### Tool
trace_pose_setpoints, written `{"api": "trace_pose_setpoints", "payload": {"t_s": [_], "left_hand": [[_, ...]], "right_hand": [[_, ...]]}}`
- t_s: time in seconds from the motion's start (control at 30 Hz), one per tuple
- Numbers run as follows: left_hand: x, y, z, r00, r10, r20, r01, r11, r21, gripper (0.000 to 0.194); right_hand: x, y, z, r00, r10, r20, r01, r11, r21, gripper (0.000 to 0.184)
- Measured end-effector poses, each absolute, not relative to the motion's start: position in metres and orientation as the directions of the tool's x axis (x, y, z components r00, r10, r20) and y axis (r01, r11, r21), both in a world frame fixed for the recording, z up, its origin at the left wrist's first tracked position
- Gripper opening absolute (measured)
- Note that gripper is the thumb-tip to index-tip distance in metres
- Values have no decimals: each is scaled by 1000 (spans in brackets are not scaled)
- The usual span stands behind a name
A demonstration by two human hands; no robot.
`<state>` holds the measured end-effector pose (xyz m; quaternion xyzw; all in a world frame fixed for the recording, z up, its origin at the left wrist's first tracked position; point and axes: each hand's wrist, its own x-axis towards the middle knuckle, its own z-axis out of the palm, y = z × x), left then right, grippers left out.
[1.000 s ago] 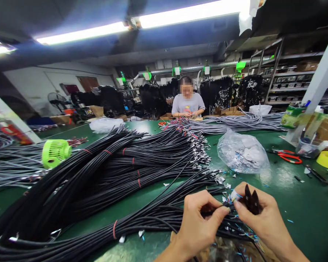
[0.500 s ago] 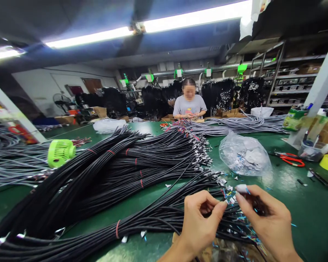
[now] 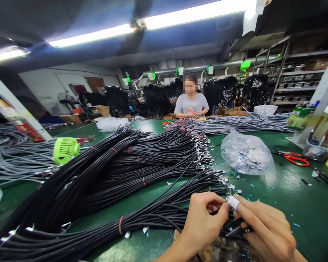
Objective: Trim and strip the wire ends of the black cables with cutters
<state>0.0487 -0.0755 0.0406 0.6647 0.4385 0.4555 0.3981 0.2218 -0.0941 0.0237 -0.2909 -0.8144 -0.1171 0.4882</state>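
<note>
My left hand (image 3: 206,214) is closed in a pinch on the end of a black cable, mostly hidden by the fingers. Fine coloured wires (image 3: 232,191) show just beyond the fingertips. My right hand (image 3: 270,222) has come up against it, and the white-wrapped finger touches the pinched end. Under the right palm sits a dark metal tool (image 3: 237,230), held in the curled fingers; its kind is partly hidden. A bundle of black cables (image 3: 150,218), tied with a red band, runs leftward from beneath my hands across the green table (image 3: 150,243).
More banded black cables (image 3: 153,156) lie behind. A clear plastic bag (image 3: 247,153) of scraps stands right of them, near red-handled pliers (image 3: 296,159). At left is a green fan (image 3: 66,150). Grey cables (image 3: 240,123) lie before a seated person (image 3: 191,102) opposite. Blue and white scraps litter the table.
My right hand has turned and moved left, closing its gap to the left hand. The white-wrapped finger now meets the left fingertips. The whole view has shifted slightly.
</note>
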Motion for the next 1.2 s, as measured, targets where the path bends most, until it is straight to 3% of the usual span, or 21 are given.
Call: {"api": "trace_pose_setpoints", "payload": {"t_s": [0.13,0.23,0.33,0.5,0.7,0.87,0.97,1.2], "left_hand": [[47,-74,39,102,946,307,220,-323,921,17],[45,-77,42,64,931,358,236,-363,902,15],[45,-80,45,87,905,416,271,-423,865,16],[44,-79,46,100,872,480,280,-488,827,15],[38,-72,48,203,912,358,142,-389,910,13],[38,-75,49,183,841,509,216,-539,814,12],[38,-75,49,173,784,597,270,-620,736,13],[35,-74,50,221,788,574,245,-615,749,10]], "right_hand": [[219,-95,21,-282,344,896,647,757,-87,34],[216,-96,24,-154,445,882,751,633,-188,20],[216,-94,31,-210,536,818,723,648,-239,13],[218,-88,32,-282,543,791,685,691,-230,25],[220,-86,21,-324,501,803,684,710,-168,30],[222,-87,27,-382,416,825,717,697,-20,24],[224,-88,30,-401,405,822,717,697,6,22],[225,-88,27,-373,389,843,714,701,-7,20]]}}
